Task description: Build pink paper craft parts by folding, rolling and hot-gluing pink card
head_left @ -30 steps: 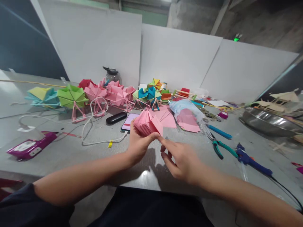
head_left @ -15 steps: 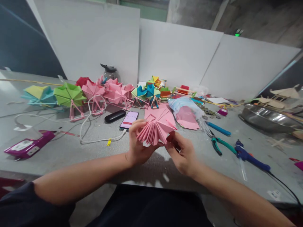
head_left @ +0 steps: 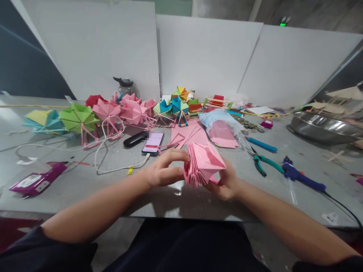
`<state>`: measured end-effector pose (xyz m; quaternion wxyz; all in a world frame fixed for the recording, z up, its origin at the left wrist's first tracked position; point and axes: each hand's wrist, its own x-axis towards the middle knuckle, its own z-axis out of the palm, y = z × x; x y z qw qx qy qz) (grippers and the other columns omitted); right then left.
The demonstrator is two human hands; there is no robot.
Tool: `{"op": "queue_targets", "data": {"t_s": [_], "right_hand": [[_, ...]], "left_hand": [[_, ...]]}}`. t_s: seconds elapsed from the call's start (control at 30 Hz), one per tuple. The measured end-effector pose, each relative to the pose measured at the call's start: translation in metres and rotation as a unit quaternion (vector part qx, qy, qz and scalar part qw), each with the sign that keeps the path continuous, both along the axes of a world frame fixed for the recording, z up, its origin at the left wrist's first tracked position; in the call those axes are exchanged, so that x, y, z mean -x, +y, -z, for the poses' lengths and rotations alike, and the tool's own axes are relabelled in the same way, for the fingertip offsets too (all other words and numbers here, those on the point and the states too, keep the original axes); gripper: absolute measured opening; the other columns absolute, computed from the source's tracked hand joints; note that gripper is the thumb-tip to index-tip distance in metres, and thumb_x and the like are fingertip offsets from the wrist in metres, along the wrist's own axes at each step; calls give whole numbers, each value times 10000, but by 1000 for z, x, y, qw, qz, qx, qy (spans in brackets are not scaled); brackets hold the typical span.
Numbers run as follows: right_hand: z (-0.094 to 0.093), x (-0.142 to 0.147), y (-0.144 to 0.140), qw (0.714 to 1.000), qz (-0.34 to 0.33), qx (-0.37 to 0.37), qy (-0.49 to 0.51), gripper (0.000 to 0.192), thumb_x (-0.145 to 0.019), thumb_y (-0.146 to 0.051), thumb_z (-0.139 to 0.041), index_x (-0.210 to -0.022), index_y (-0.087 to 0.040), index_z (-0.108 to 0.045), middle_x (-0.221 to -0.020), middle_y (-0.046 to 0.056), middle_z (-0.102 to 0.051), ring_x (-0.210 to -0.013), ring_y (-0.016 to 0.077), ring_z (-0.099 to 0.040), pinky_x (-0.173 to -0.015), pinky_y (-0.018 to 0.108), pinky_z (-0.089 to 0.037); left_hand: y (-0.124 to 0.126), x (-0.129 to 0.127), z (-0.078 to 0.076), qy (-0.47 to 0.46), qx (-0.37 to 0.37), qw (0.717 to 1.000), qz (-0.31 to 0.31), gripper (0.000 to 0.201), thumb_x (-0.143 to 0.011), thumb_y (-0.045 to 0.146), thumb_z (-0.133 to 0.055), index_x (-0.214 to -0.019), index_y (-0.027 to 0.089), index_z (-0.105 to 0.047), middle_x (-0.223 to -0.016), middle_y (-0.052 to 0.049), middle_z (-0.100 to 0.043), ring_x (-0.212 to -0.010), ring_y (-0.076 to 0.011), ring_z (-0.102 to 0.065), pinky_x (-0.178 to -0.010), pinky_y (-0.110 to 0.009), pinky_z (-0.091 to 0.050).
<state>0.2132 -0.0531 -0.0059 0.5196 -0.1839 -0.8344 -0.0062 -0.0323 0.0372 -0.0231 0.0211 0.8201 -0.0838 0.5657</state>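
Near the table's (head_left: 85, 189) front edge, both hands, left (head_left: 163, 172) and right (head_left: 227, 183), grip a folded pink paper stack (head_left: 202, 164), unopened; finished paper wheels (head_left: 133, 111) line the back.

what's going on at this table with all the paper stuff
A person is holding a stack of folded pink paper pieces above the grey table, the left hand gripping one side and the right hand supporting the other. Behind it lie a phone, loose pink sheets and a row of finished paper models. Pliers and a glue gun lie to the right.
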Motion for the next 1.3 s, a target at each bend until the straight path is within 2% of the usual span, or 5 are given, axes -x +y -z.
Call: {"op": "queue_targets", "data": {"t_s": [0.1, 0.33, 0.63, 1.07, 1.3], "right_hand": [[4, -6, 7, 999, -28, -1, 17, 659, -886, -225, -717, -1524, -339, -595, -1200, 83, -755, -1004, 308, -741, -867, 442, -645], [9, -26, 10, 995, -51, 77, 39, 512, -936, -441, -688, -1439, -344, -693, -1284, 87, -742, -1115, 347, -729, -998, 523, -634], [54, -41, 19, 988, -11, 133, 83, 901, -814, -786, -691, -1579, -331, -550, -1399, 147, -689, -1393, 440, -635, -1059, 627, -573], [3, -17, 7, 996, 5, 65, 56, 647, -987, -831, -461, -1067, -259, -755, -947, 98, -630, -828, 302, -623, -723, 482, -552], [-13, -10, 0, 997, -14, 67, 30, 631, -1077, -786, -437, -878, -250, -704, -902, 86, -672, -755, 262, -623, -674, 435, -508]], "left_hand": [[3, 5, -11, 25, -91, 995, 24, 245, -1072, 214, -737, -1272, 271, -609, -1377, -123, -745, -1318, -265, -753, -999, -441, -722], [-1, 4, -32, 38, -103, 994, 22, 305, -1114, 166, -663, -1408, 184, -582, -1348, -179, -814, -1427, -254, -724, -1092, -400, -691], [-8, 4, -40, 34, -86, 996, 6, 147, -1137, 278, -666, -1273, 225, -670, -1288, -148, -851, -1304, -254, -798, -1024, -416, -720], [-19, 3, -46, -3, -27, 998, -55, 246, -1187, 400, -493, -1066, 276, -668, -929, -55, -755, -942, -221, -761, -824, -404, -620], [-23, -2, -46, 64, 15, 998, 9, 161, -1158, 240, -518, -1107, 281, -665, -927, -22, -811, -869, -196, -767, -858, -403, -563]]}}
